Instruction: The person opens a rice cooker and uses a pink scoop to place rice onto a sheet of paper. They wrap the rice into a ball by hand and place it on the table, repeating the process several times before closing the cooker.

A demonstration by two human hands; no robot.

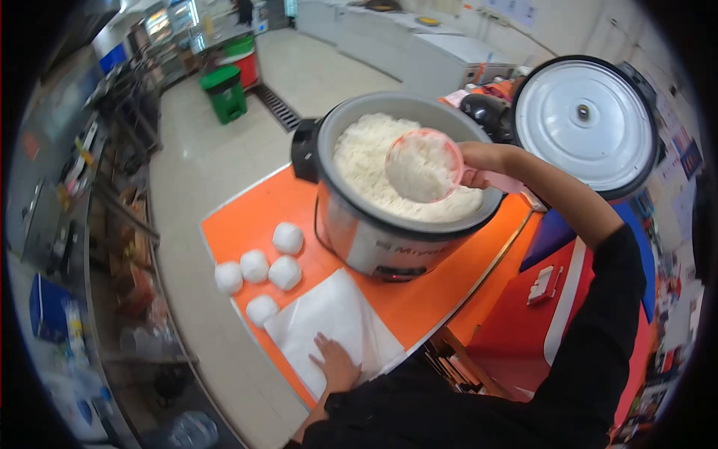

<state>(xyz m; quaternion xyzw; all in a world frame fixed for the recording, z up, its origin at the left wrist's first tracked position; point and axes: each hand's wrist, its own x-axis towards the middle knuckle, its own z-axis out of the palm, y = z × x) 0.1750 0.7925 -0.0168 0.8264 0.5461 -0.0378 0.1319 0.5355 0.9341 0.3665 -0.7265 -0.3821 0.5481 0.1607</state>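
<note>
My right hand (482,161) is closed round the handle of a pink plastic scoop (458,179), tilted over the open rice cooker (351,243). Cooked rice (420,166) fills the scoop. Below it, white rice (359,161) heaps up inside the cooker's grey pot. My left hand (336,364) lies with fingers spread on a stack of white wrapping sheets (318,310) at the table's near edge. Beside the sheets sit several round white wrapped bundles (285,272).
The cooker stands on an orange-topped table (232,209). Its hinged lid (553,135) is tipped up at the right. A red surface (497,325) bears a small white-and-red item (544,285). Metal shelving (112,224) lines the left; green bins (224,93) stand on the floor beyond.
</note>
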